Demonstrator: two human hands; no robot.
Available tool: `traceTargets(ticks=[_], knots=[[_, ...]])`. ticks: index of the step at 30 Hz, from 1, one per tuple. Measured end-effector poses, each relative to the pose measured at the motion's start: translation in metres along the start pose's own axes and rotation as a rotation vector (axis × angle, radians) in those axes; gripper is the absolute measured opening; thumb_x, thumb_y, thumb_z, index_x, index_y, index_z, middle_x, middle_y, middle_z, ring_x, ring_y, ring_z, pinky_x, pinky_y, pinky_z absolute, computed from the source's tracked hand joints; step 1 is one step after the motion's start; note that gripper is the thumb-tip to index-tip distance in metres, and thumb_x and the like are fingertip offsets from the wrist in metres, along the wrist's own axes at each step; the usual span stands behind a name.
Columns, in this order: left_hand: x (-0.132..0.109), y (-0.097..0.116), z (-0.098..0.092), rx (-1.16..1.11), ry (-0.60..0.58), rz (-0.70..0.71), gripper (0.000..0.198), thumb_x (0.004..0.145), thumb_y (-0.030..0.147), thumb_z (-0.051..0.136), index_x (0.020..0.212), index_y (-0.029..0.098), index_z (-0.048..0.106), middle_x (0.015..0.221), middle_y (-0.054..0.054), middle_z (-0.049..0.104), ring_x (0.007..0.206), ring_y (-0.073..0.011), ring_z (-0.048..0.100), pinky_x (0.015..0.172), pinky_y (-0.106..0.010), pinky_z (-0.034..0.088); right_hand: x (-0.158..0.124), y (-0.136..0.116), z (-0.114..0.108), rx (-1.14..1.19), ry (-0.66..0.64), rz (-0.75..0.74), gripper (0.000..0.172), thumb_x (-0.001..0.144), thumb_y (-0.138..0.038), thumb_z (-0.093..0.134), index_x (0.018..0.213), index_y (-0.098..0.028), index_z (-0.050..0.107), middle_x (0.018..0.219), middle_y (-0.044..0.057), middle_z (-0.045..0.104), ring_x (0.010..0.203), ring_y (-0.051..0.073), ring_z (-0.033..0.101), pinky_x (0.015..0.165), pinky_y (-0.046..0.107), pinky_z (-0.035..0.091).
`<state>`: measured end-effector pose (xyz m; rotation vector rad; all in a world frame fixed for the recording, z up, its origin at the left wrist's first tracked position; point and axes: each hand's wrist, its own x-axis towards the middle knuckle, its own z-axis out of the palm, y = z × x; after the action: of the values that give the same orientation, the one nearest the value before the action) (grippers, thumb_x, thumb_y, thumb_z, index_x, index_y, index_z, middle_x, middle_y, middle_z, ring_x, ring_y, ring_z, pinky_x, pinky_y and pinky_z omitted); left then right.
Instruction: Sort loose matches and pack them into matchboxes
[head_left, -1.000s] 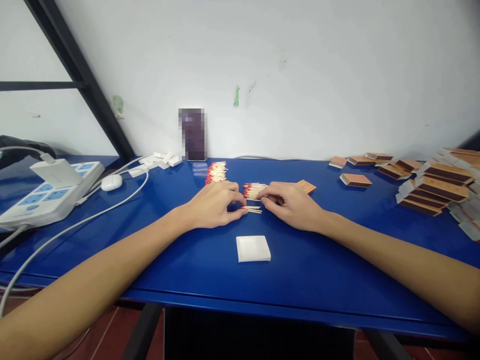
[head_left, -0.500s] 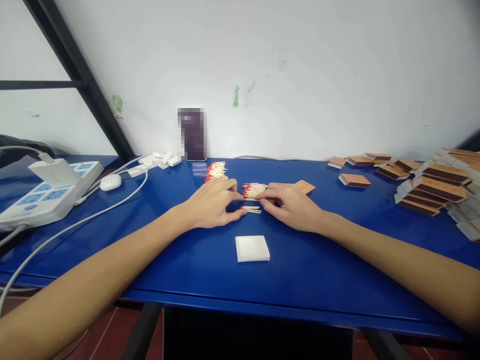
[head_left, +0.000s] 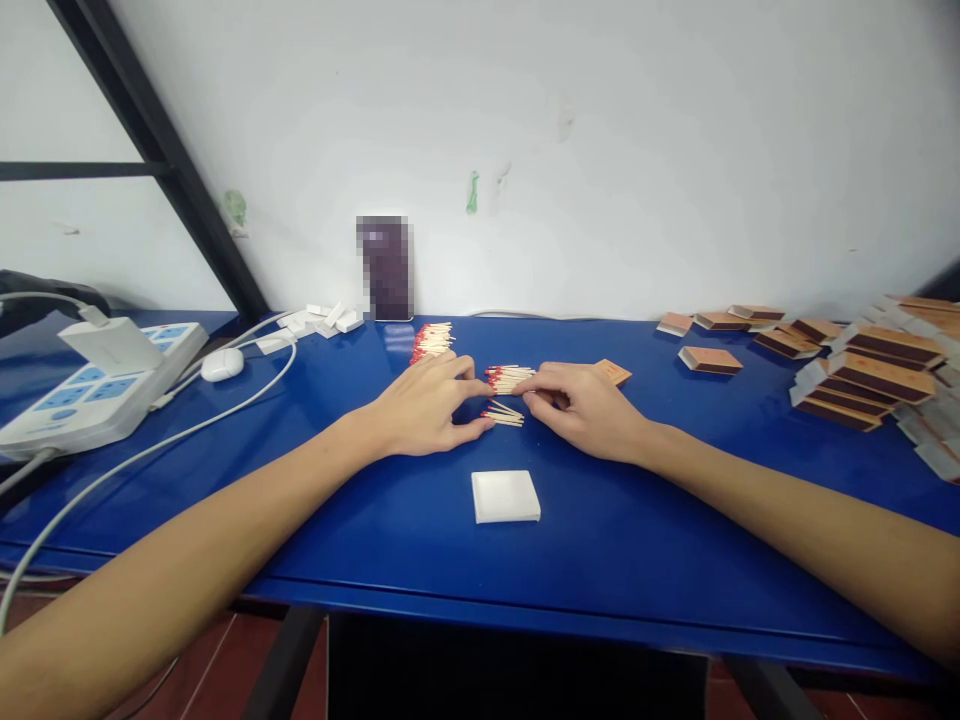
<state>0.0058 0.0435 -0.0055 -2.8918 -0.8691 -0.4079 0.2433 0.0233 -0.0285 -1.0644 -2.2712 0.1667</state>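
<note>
Two groups of red-tipped matches lie between my hands on the blue table. The larger is a matchstick pile; nearer me sits a small group of matches, one of them slanted. My left hand is open, index fingertip by the pile's red heads and thumb at the small group's heads. On the other side, my right hand has its fingers curled, the index fingertip touching the pile's plain ends and the thumb apart below it. A white matchbox tray lies in front of me. Behind my left hand rests another match heap.
An orange matchbox sleeve lies behind my right hand. Several matchboxes are stacked at the right. White trays and a phone stand near the wall. A power strip, earbud case and cables occupy the left.
A match has come away from the larger pile toward me and now lies slanted at the small group. My left index finger and right fingertips have shifted slightly.
</note>
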Motion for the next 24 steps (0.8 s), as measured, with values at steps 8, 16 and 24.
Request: traceTargets(ticks=[8,16,24], knots=[[-0.0003,-0.0008,-0.0002,-0.046,-0.005,0.024,0.032,0.093,0.042,0.052,0.106,0.019,0.069,0.097,-0.006,0.057,0.091,-0.0199,0.054,0.083,-0.034,0.044,0.0013,-0.0009,0.0008,-0.092,-0.035,0.059,0.023,0.087,-0.019,0.052,0.094,-0.016,0.074,0.068,0.001,0.056,0.063,0.015,0.051,0.061,0.028,0.036],[0.0000,-0.0013,0.0013,-0.013,0.005,0.007,0.041,0.093,0.047,0.051,0.119,0.019,0.066,0.099,-0.007,0.056,0.092,-0.0208,0.053,0.083,-0.034,0.043,0.0021,-0.0023,-0.0009,-0.085,-0.038,0.058,0.023,0.087,-0.019,0.051,0.093,-0.015,0.073,0.067,0.001,0.056,0.062,0.014,0.051,0.062,0.028,0.036],[0.0005,-0.0004,0.0003,0.005,-0.010,-0.012,0.042,0.093,0.049,0.052,0.115,0.018,0.069,0.097,-0.007,0.055,0.090,-0.0207,0.052,0.082,-0.035,0.043,0.0017,-0.0041,-0.0011,-0.077,-0.052,0.032,0.024,0.088,-0.019,0.051,0.088,-0.015,0.074,0.069,0.002,0.059,0.063,0.015,0.052,0.062,0.028,0.037]])
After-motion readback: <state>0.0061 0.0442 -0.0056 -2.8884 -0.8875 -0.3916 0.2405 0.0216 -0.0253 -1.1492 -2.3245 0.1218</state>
